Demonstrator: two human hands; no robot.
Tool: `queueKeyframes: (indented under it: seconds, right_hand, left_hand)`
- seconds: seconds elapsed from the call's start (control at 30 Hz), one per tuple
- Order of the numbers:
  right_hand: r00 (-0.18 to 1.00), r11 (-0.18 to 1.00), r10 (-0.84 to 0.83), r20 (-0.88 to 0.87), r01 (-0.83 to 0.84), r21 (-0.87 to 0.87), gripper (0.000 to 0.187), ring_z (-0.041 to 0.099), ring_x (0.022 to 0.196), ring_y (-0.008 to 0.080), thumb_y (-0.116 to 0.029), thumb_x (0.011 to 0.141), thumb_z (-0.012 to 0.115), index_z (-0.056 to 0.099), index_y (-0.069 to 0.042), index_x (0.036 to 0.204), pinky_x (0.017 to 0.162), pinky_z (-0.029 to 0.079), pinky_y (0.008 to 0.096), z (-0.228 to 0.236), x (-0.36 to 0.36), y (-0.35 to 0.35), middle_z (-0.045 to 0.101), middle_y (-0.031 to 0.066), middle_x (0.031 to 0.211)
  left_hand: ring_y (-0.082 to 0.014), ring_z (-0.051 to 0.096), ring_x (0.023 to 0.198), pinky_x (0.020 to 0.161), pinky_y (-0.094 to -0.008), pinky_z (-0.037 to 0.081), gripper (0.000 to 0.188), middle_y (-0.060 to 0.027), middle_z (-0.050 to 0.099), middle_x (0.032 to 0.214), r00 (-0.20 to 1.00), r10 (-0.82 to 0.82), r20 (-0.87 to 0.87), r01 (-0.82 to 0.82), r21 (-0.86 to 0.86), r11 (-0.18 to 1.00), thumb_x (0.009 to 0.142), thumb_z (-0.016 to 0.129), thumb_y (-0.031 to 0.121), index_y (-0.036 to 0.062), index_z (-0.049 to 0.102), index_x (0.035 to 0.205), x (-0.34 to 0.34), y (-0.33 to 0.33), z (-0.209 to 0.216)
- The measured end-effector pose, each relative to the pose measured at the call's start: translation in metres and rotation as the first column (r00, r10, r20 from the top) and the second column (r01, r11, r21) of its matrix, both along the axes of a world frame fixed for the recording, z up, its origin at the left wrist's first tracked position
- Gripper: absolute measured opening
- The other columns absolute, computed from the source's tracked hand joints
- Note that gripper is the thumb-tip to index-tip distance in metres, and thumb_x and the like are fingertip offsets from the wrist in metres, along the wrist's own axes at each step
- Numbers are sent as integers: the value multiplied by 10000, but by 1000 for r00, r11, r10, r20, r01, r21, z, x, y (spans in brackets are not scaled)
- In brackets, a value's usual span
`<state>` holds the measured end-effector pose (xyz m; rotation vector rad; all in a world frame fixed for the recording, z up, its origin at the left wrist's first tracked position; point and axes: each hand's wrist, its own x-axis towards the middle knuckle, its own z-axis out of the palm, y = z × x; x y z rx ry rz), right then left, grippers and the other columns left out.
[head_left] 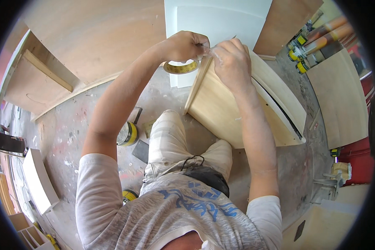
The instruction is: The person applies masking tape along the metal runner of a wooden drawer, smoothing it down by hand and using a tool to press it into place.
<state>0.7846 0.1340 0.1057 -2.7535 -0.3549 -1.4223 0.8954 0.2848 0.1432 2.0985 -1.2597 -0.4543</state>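
My left hand (185,46) is closed, with a roll of tape (181,69) hanging just beneath its fingers. The roll has a yellow-printed inner core. Close beside it, my right hand (232,62) is closed in a pinch at the upper corner of a pale wooden box-like piece (221,102). A thin, pale bit shows between the two hands, but whether it is a strip of tape is hard to tell. The wooden piece stands tilted on the floor in front of my knees, with a curved side and a dark gap along its right edge.
White panels (221,25) lean against a large plywood sheet (91,37) ahead. Yellow-and-black tins (130,134) stand on the paint-spotted floor (66,129), with a grey block (141,151) nearby. More plywood (339,96) is at the right, and a white box (39,181) at the left.
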Motion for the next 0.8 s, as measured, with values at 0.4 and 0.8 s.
queueKeyframes:
  seconds: [0.4,0.8]
  right_hand:
    - [905,941,98,-414,51,335,166,655,836,284,-134,796,678,738,-91,944,812,503,365,32,2,-14,707,106,883]
    - [664,931,-86,-742,318,177,241,683,865,278,-143,801,684,724,-85,1032,812,521,356,41,19,-11,711,142,944]
  left_hand:
    - [-96,574,668,588,-278,482,213,-23,650,780,896,115,-429,-200,-159,967,883,643,175,70,651,1068,-22,70,-115]
    - [-333,661,824,763,-391,500,855,-202,673,825,857,94,-507,46,257,965,831,677,205,204,171,1521,-144,128,-247]
